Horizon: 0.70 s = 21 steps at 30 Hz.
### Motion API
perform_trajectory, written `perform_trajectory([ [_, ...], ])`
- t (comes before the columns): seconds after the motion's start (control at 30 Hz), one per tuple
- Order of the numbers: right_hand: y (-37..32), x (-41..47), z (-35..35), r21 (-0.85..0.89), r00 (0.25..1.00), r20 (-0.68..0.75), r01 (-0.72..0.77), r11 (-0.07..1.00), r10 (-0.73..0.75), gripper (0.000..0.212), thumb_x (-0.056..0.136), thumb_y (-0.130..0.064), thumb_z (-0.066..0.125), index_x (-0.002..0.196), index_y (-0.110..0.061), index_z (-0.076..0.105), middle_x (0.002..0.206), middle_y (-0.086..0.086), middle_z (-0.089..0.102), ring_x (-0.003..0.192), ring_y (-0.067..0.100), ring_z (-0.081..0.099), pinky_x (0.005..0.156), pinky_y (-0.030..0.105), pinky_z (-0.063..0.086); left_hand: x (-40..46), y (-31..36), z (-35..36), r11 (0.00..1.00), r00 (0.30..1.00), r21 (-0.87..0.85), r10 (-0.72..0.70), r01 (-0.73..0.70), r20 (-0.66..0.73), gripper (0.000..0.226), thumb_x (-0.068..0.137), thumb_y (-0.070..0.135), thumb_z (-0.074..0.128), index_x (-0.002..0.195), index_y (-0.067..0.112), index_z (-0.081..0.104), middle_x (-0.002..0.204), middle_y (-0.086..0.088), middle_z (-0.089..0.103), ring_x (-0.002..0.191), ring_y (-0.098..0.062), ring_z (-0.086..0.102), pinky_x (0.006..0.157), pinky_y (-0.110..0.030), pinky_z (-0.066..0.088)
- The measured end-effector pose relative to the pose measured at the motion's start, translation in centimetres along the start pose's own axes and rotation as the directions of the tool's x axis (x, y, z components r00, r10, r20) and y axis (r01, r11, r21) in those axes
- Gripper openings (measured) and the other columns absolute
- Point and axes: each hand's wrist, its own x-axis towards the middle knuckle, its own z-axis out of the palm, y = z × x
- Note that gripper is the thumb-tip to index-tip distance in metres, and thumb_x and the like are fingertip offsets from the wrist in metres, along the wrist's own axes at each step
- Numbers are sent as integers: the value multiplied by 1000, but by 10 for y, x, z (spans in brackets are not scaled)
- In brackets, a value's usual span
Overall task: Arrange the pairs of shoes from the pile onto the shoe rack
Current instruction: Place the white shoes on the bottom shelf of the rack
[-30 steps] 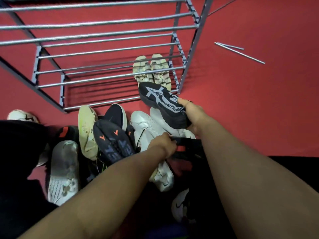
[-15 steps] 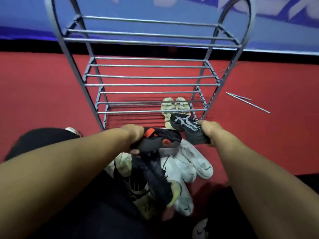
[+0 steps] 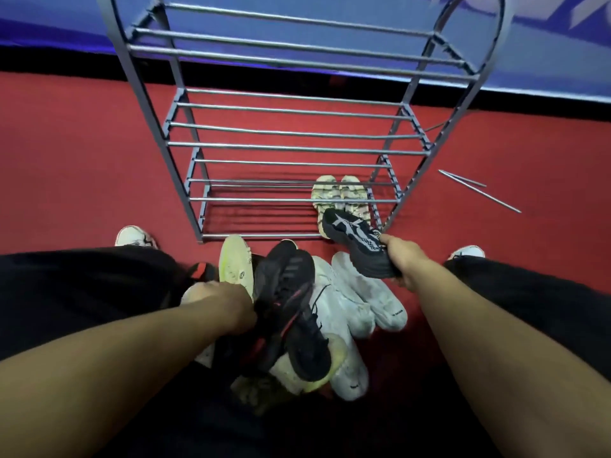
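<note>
A grey metal shoe rack stands on the red floor ahead of me. A beige pair rests at the right end of its bottom tier. My right hand grips the heel of a black shoe with white markings, held just in front of that beige pair. The pile lies between my knees. It holds a black shoe with red accents, white shoes and a yellow-green soled shoe. My left hand is closed against the black and red shoe, fingers hidden behind it.
Two loose metal rods lie on the floor right of the rack. My legs in black trousers flank the pile, with my white shoes at far left and right. A blue wall runs behind the rack.
My left hand, which held the black and red shoe lifted half a second ago, has come down into the pile with it. My right hand keeps its shoe by the rack's front right corner.
</note>
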Motion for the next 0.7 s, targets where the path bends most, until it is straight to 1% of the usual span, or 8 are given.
perform_trajectory([
  [0.1, 12, 13, 14, 120, 996, 80, -55, 991, 46, 41, 92, -41, 59, 116, -9, 64, 104, 9, 73, 80, 24, 68, 59, 28, 49, 7, 38, 0, 976, 992, -196, 73, -91, -99, 45, 84, 47, 48, 114, 18, 62, 115, -8, 67, 107, -31, 64, 83, -33, 45],
  [0.23, 22, 28, 13, 286, 986, 151, -108, 952, 66, 32, 97, -32, 57, 114, -5, 61, 104, 13, 71, 82, 27, 69, 63, 33, 55, 28, 101, 0, 900, 982, -404, 104, -161, -159, 34, 89, 39, 42, 107, 19, 64, 116, -13, 68, 107, -36, 63, 88, -38, 47],
  [0.33, 43, 40, 12, 169, 992, 107, -90, 981, 72, 32, 95, -36, 55, 109, -8, 62, 108, 11, 68, 98, 30, 66, 88, 44, 55, 31, 138, 14, 819, 970, -536, 100, -206, -219, 24, 91, 39, 39, 92, 23, 58, 107, -10, 69, 99, -37, 63, 79, -37, 46],
  [0.4, 62, 49, 19, 78, 985, 125, -132, 988, 122, 53, 88, -49, 56, 118, -5, 62, 124, 14, 65, 111, 33, 63, 101, 48, 49, 28, 156, 21, 718, 961, -668, 6, -196, -275, 19, 94, 38, 36, 91, 26, 51, 106, -6, 65, 97, -36, 61, 79, -37, 45],
  [0.47, 83, 56, 37, -39, 972, 169, -160, 986, 164, 71, 87, -59, 50, 131, -4, 56, 137, 13, 58, 124, 33, 55, 109, 44, 42, 32, 162, 23, 558, 922, -799, -144, -225, -360, 11, 95, 33, 37, 92, 25, 45, 105, -6, 61, 98, -34, 59, 81, -39, 45],
  [0.57, 81, 11, 63, -219, 936, 311, -96, 971, 163, 59, 92, -57, 43, 130, -16, 58, 129, 10, 63, 118, 30, 59, 103, 42, 47, 42, 156, 18, 456, 850, -793, -134, -404, -510, 4, 93, 20, 44, 93, 23, 47, 101, -3, 60, 93, -25, 56, 80, -31, 41],
  [0.63, 81, -9, 70, -301, 882, 430, -63, 952, 194, 38, 96, -40, 43, 125, -19, 55, 108, 6, 65, 100, 26, 61, 88, 35, 51, 52, 153, 13, 455, 871, -781, -25, -427, -491, 8, 95, 19, 46, 97, 22, 53, 98, 4, 61, 88, -20, 56, 78, -26, 38],
  [0.7, 81, -9, 68, -372, 889, 427, 7, 928, 165, 35, 99, -29, 41, 128, -14, 54, 99, 6, 59, 98, 23, 54, 84, 32, 44, 64, 155, 16, 496, 918, -782, 91, -377, -385, 11, 95, 20, 48, 101, 22, 56, 100, 4, 63, 90, -20, 59, 83, -27, 43],
])
